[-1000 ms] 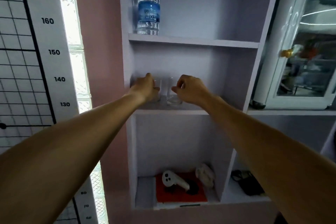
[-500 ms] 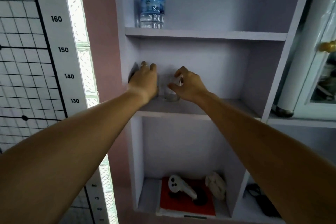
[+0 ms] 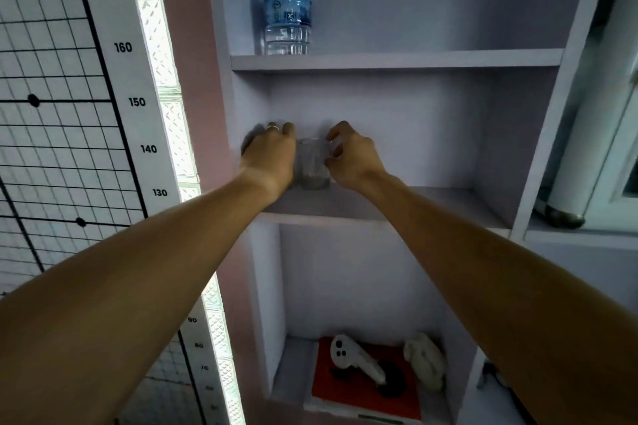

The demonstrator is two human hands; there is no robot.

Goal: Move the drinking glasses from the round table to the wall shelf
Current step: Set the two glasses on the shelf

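Reaching into the middle compartment of the wall shelf [image 3: 397, 207], both bare arms extend up from the bottom of the view. Left hand [image 3: 271, 160] sits at the left end of the compartment, back of hand to camera, fingers curled forward over something hidden behind it; a ring shows on one finger. Cannot tell whether it grips a glass there, the hand blocks the view. Right hand [image 3: 348, 157] is just right of a clear drinking glass [image 3: 312, 164], fingers loosely curled and spread, fingertips near the glass rim but contact not clear; it looks apart from the glass, holding nothing. Glass stands upright on the shelf board, between the two hands, touching or just beside the left hand.

Upper compartment: water bottle [image 3: 286, 3] with blue label, upright, at the left side. Lower compartment: white controller [image 3: 355, 360] lying on a red pad [image 3: 366, 397], a second white object [image 3: 423, 359] just beside it to the right. Left of the shelf, a height chart [image 3: 117, 79] with printed numbers and a black grid [image 3: 45, 148], glass-block strip between chart and pink wall. Right edge: white cabinet [image 3: 600, 134] with a glazed door, partly cut off.
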